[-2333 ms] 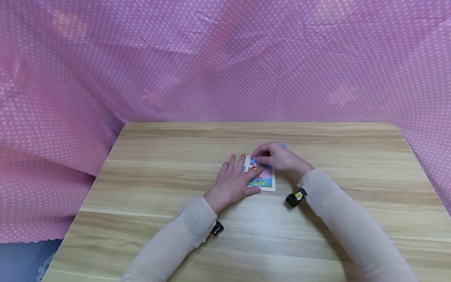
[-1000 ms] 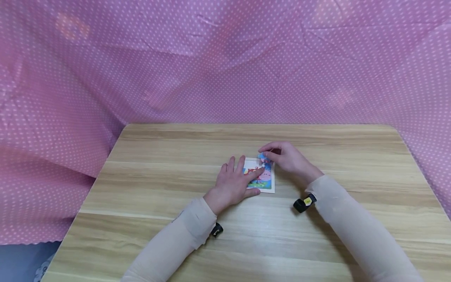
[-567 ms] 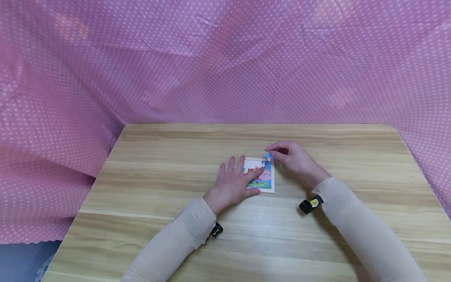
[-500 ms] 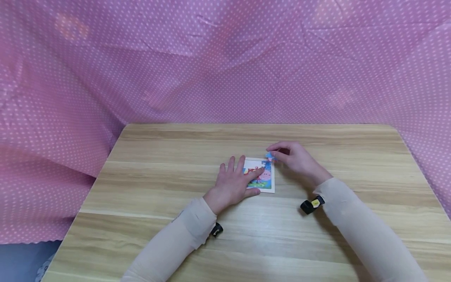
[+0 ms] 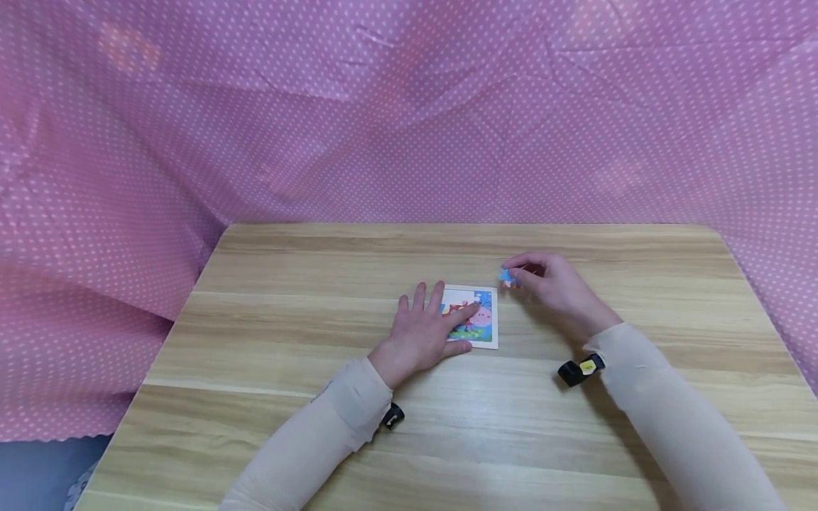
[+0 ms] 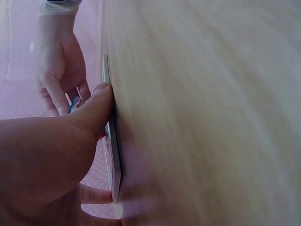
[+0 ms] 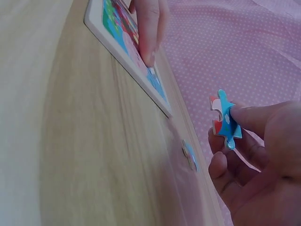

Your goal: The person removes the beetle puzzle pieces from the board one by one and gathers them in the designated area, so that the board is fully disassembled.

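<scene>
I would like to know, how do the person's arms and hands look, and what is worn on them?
The left hand and right hand are bare. Pale beige long sleeves reach the wrists. A small black device sits at each wrist; the one on the right bears a yellow label, its print too small to read. No cables show.

Pink cloth [image 5: 409, 121] is filling the whole backdrop, white dots running all over it, creases rippling across the top, and it's dropping down both sides of the wooden table [image 5: 287, 319]! The table is showing off its light and darker streaks of grain, far corners rounding away, a soft glare shining near the middle. Down at lower left, the cloth is stopping above a blue-grey surface [image 5: 45, 465], where a pale patterned thing [image 5: 78, 488] is peeking out, too cut off to name.
</scene>
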Tool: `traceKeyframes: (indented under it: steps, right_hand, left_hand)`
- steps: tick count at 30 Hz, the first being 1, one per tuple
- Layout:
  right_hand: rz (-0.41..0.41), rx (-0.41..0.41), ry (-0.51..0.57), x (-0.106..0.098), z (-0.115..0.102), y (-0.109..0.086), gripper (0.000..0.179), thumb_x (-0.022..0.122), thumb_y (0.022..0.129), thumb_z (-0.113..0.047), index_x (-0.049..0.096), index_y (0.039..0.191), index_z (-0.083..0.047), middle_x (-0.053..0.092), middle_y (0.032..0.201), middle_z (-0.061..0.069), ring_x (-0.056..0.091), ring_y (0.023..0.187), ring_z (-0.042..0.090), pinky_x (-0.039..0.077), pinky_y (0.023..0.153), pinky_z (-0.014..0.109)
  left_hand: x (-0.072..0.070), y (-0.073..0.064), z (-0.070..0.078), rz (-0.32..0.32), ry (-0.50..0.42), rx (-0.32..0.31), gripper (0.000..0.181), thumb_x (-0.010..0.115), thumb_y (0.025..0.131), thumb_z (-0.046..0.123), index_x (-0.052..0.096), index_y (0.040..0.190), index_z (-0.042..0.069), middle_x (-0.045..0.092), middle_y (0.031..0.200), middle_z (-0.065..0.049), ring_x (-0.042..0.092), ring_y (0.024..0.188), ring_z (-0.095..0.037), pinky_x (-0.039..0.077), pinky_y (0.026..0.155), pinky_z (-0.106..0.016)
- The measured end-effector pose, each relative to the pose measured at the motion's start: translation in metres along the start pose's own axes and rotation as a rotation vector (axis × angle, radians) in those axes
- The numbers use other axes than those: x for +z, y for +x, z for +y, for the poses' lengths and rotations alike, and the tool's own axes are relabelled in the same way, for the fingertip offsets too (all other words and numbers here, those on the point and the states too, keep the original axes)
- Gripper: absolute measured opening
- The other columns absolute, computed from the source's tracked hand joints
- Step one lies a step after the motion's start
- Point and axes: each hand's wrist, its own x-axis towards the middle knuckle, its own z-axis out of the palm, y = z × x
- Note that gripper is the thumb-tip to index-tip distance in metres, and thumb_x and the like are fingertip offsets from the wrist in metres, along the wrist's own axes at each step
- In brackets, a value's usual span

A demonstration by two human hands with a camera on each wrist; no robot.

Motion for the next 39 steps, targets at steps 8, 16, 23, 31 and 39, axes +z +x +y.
traceKeyframes:
  steps: [8, 16, 23, 31, 39]
  right_hand:
    - [0.054, -0.022, -0.051, -0.01, 0.006, 0.002, 0.026, 0.06, 0.111, -0.017, 0.075, 0.13, -0.008, 0.07, 0.113, 0.013, 0.058, 0.093, 0.021, 0.052, 0.07, 0.024]
    - [0.105, -0.007, -0.112, -0.018, 0.015, 0.004, 0.027, 0.06, 0.11, -0.015, 0.073, 0.132, -0.006, 0.071, 0.108, 0.016, 0.057, 0.082, 0.017, 0.049, 0.061, 0.024]
    - [0.116, 0.0, -0.166, -0.022, 0.02, 0.006, 0.028, 0.059, 0.112, -0.018, 0.073, 0.132, -0.005, 0.072, 0.115, 0.018, 0.06, 0.09, 0.02, 0.05, 0.069, 0.025]
    - [0.121, -0.002, -0.234, -0.02, 0.024, 0.015, 0.029, 0.058, 0.112, -0.017, 0.072, 0.133, -0.003, 0.07, 0.133, 0.023, 0.063, 0.109, 0.033, 0.052, 0.094, 0.043]
    - [0.144, 0.029, -0.259, -0.016, 0.027, 0.024, 0.028, 0.056, 0.112, -0.014, 0.072, 0.131, 0.0, 0.064, 0.139, 0.027, 0.058, 0.125, 0.043, 0.046, 0.11, 0.06]
  left_hand:
    - [-0.001, 0.002, 0.0, 0.001, 0.01, 0.004, 0.071, 0.048, 0.103, 0.074, 0.024, 0.168, 0.056, 0.019, 0.18, -0.019, 0.021, 0.164, -0.052, 0.031, 0.126, -0.07]
    - [-0.002, 0.002, 0.001, 0.006, -0.002, 0.003, 0.072, 0.051, 0.102, 0.074, 0.026, 0.168, 0.055, 0.02, 0.179, -0.019, 0.021, 0.164, -0.052, 0.031, 0.126, -0.07]
    - [-0.003, 0.001, 0.001, -0.002, 0.003, -0.002, 0.073, 0.051, 0.102, 0.074, 0.025, 0.168, 0.055, 0.019, 0.18, -0.019, 0.021, 0.164, -0.051, 0.031, 0.127, -0.07]
    - [-0.001, 0.001, 0.0, -0.006, -0.007, -0.003, 0.073, 0.05, 0.102, 0.074, 0.025, 0.168, 0.055, 0.018, 0.18, -0.019, 0.02, 0.164, -0.052, 0.03, 0.127, -0.07]
    - [0.0, -0.001, 0.0, 0.002, -0.02, 0.001, 0.073, 0.051, 0.103, 0.074, 0.025, 0.168, 0.055, 0.019, 0.18, -0.02, 0.02, 0.164, -0.052, 0.03, 0.127, -0.071]
